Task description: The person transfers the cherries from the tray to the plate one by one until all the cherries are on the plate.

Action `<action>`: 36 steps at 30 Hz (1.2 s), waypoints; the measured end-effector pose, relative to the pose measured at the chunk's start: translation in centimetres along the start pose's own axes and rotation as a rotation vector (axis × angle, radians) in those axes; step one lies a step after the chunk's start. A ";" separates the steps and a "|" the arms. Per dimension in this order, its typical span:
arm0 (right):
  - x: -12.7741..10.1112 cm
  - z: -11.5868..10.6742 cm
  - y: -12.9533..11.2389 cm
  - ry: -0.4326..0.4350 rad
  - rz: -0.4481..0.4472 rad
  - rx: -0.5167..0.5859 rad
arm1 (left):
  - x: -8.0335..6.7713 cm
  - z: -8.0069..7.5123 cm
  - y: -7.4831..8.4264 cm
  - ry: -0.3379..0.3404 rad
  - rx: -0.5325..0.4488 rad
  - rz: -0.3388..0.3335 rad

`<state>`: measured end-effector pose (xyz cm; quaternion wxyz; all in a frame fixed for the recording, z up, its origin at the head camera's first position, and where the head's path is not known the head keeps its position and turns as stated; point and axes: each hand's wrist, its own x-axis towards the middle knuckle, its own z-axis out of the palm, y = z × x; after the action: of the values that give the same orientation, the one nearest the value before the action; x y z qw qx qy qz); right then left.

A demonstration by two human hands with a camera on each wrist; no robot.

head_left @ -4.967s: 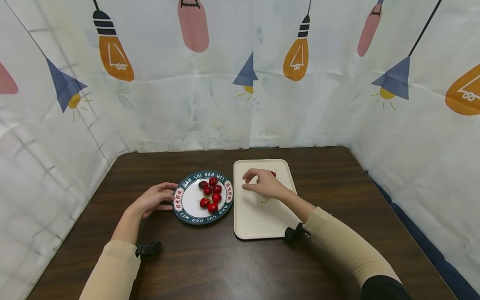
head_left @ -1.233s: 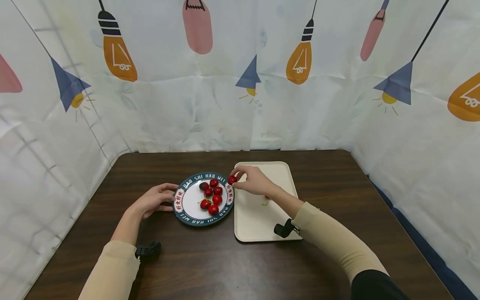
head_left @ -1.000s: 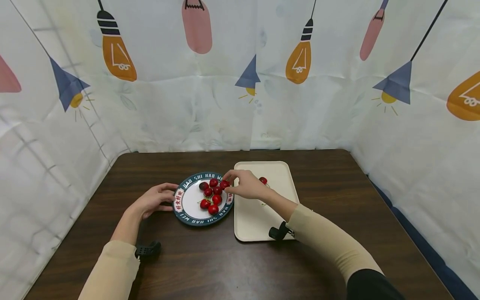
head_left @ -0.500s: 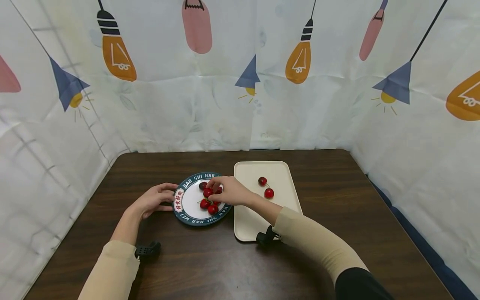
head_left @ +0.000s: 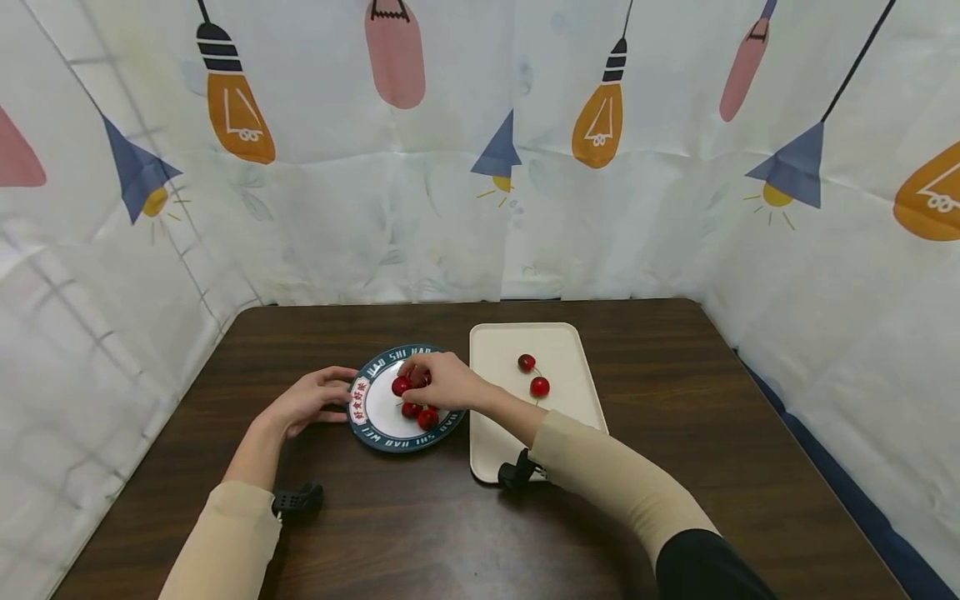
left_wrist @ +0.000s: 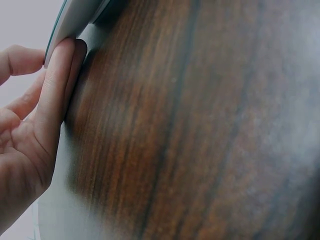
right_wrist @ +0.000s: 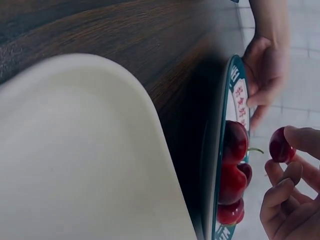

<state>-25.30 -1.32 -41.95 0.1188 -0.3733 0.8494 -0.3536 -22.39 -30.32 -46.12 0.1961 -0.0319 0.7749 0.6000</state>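
Observation:
My right hand (head_left: 444, 383) is over the round plate (head_left: 375, 429), which is white with a dark teal lettered rim. It pinches a dark red cherry (right_wrist: 281, 145) between thumb and fingertips, above the plate in the right wrist view. Several red cherries (head_left: 427, 418) lie on the plate, partly hidden by this hand. My left hand (head_left: 311, 400) is at the plate's left edge, thumb and fingers spread and touching the rim. In the left wrist view, its fingers (left_wrist: 56, 85) meet the plate's edge close over the table.
A cream rectangular tray (head_left: 498, 446) lies right of the plate, under my right forearm. On it are two stemmed cherries (head_left: 539, 387), one behind the other. Both rest on a dark wood-grain table (head_left: 405, 517). A patterned white curtain (head_left: 337, 225) surrounds the table's back and sides.
My right hand has gone from the tray to the plate, bringing a cherry and moving leftward over the pile. Two cherries on the tray have come into sight. My left hand has stayed at the rim.

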 end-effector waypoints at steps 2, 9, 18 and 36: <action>0.0 0.0 0.0 0.001 0.004 0.002 | 0.1 0.0 0.0 -0.002 0.000 0.003; -0.4 -0.2 0.5 -0.006 0.020 0.024 | 0.3 0.0 -0.2 -0.003 0.006 0.003; -2.1 -2.2 2.3 0.019 0.079 0.027 | 0.1 0.1 -0.1 0.010 0.011 0.001; -7.8 -7.0 7.6 0.159 0.162 0.028 | 0.0 0.0 -0.1 0.003 0.004 0.011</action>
<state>-27.38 11.43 -42.62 0.0843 -0.2724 0.8785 -0.3833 -22.39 -30.34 -46.19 0.1919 -0.0282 0.7766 0.5994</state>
